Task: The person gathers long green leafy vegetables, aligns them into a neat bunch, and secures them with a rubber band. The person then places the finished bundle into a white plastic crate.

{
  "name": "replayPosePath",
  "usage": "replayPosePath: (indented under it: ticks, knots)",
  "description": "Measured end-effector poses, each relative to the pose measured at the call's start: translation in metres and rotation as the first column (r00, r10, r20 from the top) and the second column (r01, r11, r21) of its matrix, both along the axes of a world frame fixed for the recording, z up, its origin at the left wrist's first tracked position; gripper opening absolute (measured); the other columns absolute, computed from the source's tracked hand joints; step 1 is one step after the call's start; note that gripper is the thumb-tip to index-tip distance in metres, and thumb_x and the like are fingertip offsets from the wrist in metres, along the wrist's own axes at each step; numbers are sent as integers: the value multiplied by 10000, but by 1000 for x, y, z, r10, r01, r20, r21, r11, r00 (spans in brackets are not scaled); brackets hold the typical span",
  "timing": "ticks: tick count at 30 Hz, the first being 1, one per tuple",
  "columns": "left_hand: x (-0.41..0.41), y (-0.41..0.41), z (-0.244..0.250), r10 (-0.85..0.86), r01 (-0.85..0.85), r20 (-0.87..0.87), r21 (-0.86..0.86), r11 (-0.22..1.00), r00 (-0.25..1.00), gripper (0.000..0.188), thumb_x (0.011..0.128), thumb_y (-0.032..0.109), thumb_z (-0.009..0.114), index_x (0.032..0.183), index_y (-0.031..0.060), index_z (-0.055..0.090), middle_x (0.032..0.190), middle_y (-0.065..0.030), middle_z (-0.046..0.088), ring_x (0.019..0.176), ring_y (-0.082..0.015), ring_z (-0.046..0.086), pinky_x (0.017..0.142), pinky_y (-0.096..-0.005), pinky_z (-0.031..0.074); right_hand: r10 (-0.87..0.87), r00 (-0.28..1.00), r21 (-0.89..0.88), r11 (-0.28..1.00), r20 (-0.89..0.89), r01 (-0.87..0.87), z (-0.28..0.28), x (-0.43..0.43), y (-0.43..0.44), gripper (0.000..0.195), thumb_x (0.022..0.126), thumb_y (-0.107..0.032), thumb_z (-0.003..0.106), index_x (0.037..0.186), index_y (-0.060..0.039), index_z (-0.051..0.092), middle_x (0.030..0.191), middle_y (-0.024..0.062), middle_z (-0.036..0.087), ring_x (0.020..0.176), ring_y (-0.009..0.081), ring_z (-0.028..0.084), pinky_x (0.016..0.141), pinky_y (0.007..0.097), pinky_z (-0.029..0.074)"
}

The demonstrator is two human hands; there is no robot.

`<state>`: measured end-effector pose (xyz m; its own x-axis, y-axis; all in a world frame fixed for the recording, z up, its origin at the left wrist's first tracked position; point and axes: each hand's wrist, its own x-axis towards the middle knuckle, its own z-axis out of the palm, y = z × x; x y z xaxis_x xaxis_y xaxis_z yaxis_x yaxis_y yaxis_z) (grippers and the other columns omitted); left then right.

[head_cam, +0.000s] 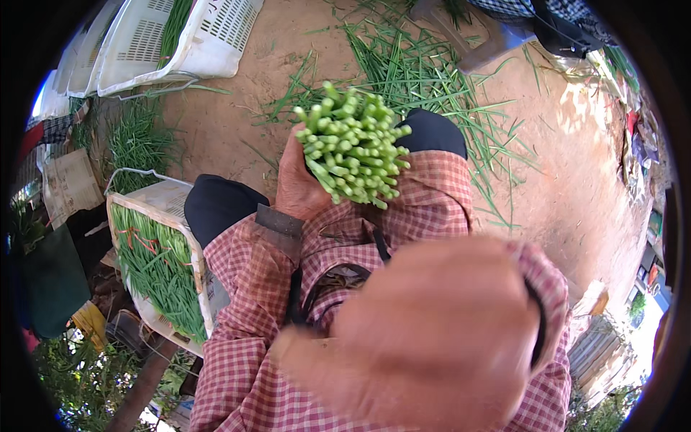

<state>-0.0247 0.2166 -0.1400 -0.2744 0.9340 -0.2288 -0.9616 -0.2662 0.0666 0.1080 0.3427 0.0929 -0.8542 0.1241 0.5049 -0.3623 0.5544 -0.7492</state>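
My left hand (301, 181) is wrapped around a thick bundle of green stalks (356, 143), their cut ends facing up towards the camera. The bundle stands over my lap, between my knees. Close to the camera, at the lower right, my right hand (432, 335) shows large and blurred, raised over my checked shirt and apart from the bundle. Its fingertips are too blurred to tell whether they hold anything.
A white plastic crate (151, 202) of green bundles tied with red string stands at my left. Larger white crates (227, 27) are at the upper left. Loose green leaves (410, 70) litter the dirt floor ahead. Beyond them, a plastic stool (480, 51) stands beside another person's checked clothing (513, 8).
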Motion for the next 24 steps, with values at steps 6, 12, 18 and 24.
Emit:
replayPosePath:
  ticks: [6, 12, 18, 24]
  knots:
    - [-16, -13, -3, -9, -15, 77, 304, 953, 997, 603, 1120, 502, 496, 1577, 109, 482, 1556, -151, 547, 1414, -362, 548, 1196, -595, 444, -192, 981, -226, 957, -13, 184, 28, -2, -38, 226, 532, -169, 884, 696, -106, 742, 576, -31, 546, 467, 104, 475, 410, 249, 313]
    - [-25, -25, -37, 214, -212, 89, -31, 977, 973, 606, 1110, 509, 513, 1568, 112, 491, 1562, -151, 539, 1423, -379, 532, 1201, -611, 428, -247, 963, -280, 922, 107, 267, 38, 4, -35, 242, 609, -180, 921, 681, -108, 702, 591, -20, 568, 459, 118, 481, 417, 271, 359]
    - [-21, -19, -10, 112, -162, 193, 270, 949, 975, 688, 1096, 560, 514, 1603, 100, 441, 1586, -179, 511, 1440, -396, 517, 1213, -603, 418, -195, 975, -8, 980, 108, 197, -34, 1, 5, 120, 778, -30, 828, 865, -70, 756, 624, 11, 571, 520, 166, 522, 507, 319, 422]
    - [-21, -24, -12, 162, -162, -46, 2, 987, 986, 671, 1119, 538, 475, 1609, 82, 422, 1573, -185, 525, 1413, -383, 548, 1199, -578, 450, -291, 912, -61, 945, 291, 321, -52, -9, 13, 92, 837, 56, 753, 899, 2, 712, 734, 56, 596, 603, 148, 546, 558, 308, 415]
